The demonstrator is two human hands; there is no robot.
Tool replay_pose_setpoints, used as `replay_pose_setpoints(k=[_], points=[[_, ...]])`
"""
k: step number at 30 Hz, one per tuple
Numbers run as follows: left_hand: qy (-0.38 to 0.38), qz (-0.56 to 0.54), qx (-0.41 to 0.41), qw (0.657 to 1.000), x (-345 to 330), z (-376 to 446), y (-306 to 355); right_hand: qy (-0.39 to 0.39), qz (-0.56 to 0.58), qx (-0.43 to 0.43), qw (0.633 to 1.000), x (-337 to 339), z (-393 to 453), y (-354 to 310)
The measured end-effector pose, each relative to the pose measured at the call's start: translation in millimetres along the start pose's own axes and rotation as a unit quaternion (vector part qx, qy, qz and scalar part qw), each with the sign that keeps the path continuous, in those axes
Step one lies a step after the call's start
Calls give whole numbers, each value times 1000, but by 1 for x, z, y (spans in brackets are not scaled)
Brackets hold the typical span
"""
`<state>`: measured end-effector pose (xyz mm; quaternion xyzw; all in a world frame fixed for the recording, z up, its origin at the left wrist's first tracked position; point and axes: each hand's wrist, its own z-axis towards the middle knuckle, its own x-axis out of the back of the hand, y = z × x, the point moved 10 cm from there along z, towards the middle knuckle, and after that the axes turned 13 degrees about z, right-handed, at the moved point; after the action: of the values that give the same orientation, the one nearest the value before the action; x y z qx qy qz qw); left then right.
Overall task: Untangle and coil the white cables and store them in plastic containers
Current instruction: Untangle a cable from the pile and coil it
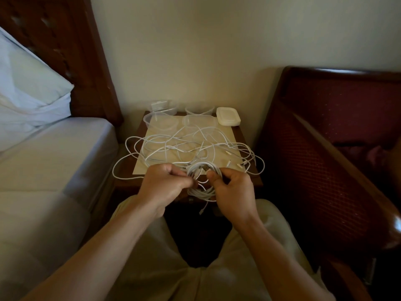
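Note:
A tangle of white cables (184, 146) sprawls over the small wooden nightstand (243, 135), with loops hanging off its left and right edges. At the front edge I hold a coiled white cable (202, 192) between both hands. My left hand (166, 181) grips the coil's left side, and my right hand (233, 190) pinches its right side. One plug end dangles below the coil. Several clear plastic containers (160, 121) stand at the back of the nightstand, beside a stack of white lids (228, 116).
A bed with a pale sheet (54, 170) and a pillow (28, 88) lies on the left, its wooden headboard (76, 51) against the wall. A dark red upholstered chair (336, 137) with a wooden frame stands on the right. My knees are below the nightstand.

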<state>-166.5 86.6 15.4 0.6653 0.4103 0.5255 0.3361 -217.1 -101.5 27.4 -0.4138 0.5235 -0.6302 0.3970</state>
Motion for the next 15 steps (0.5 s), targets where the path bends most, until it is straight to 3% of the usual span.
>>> replay_pose_setpoints(k=[6, 13, 15], points=[[-55, -71, 58, 994, -13, 5, -14, 1, -33, 16, 999, -1, -3, -7], [-161, -65, 121, 977, -31, 2, -22, -22, -29, 18, 999, -7, -6, -4], [-160, -48, 125, 978, -32, 1, -25, -27, -36, 34, 998, -9, -7, -7]])
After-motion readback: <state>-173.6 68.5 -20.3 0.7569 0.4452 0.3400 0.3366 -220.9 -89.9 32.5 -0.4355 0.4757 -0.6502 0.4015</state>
